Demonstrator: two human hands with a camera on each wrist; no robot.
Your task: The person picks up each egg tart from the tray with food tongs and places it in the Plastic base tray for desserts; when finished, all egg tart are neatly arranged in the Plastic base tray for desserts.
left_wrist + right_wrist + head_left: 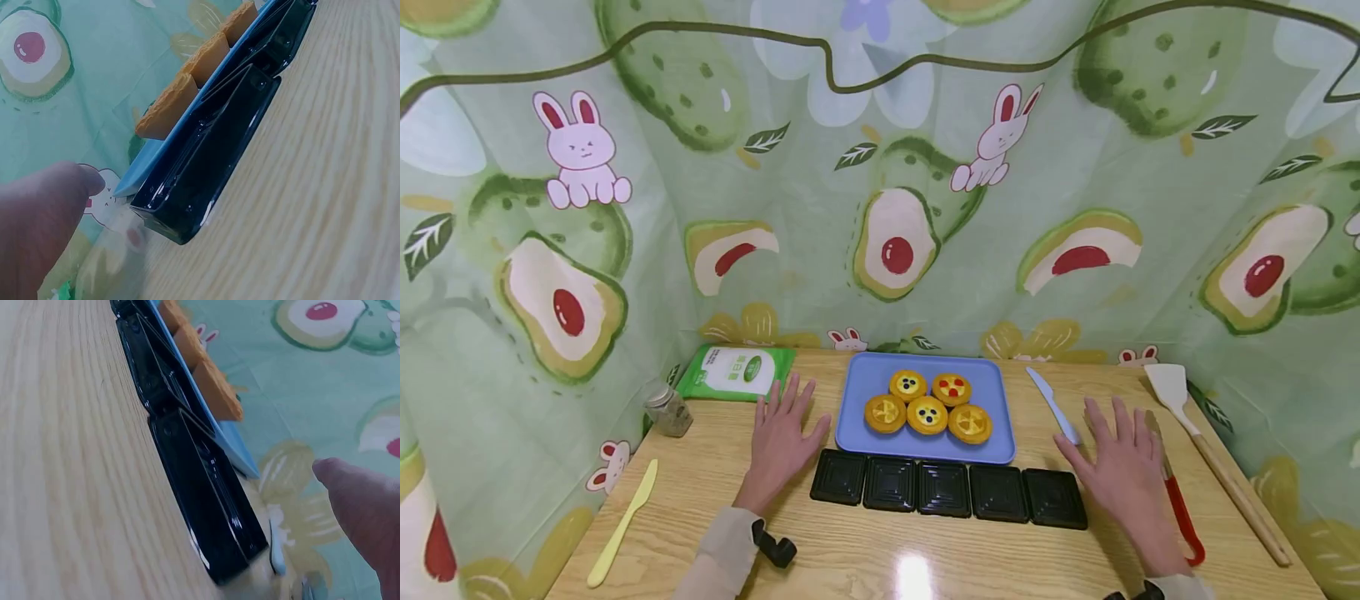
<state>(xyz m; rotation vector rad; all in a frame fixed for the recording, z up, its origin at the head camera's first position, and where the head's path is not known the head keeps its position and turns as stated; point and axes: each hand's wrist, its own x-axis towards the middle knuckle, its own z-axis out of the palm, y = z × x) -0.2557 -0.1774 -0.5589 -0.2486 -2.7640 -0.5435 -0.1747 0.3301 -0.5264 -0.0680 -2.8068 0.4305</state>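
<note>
My left hand [784,446] is held palm down with fingers spread, left of a blue tray [988,379]. Its fingertips overlap the lower edge of a green-and-white packet [737,371] in the head view. On the tray sit several egg tarts [927,415], some with dark berries, red pieces or yellow slices on top. In front of it stands a row of small square black plastic trays [943,488]. My right hand [1123,475] spreads beyond the row's right end, its thumb near a blue plastic knife [1051,404]. Both hands are empty; each wrist view shows a thumb beside the black trays.
A red-handled tool [1182,517] lies partly hidden behind the right hand. Further right is a white spatula [1217,462] with a wooden handle. At the left lie a yellow plastic knife [623,525] and a small glass jar [668,410]. A printed curtain [805,183] encloses the table.
</note>
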